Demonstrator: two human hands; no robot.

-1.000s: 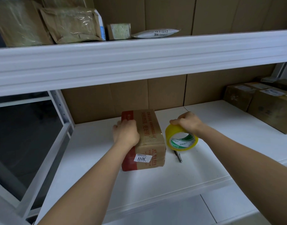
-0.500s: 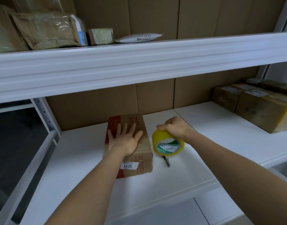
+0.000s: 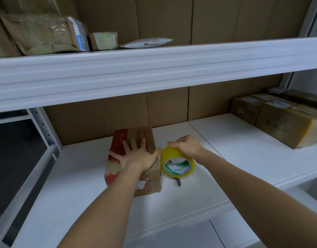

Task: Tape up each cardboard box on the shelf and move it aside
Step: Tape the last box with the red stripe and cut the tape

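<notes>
Left hand (image 3: 138, 156) lies flat, fingers spread, pressing the small cardboard box (image 3: 148, 140) on the white shelf (image 3: 243, 154). Right hand (image 3: 187, 145) grips the yellow tape roll (image 3: 177, 164) just beside it. Stiff and probably light, the box is best grasped by its sides.

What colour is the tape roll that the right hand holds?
The tape roll is yellow, with a green and white label inside its core. The head view shows it clearly.
</notes>
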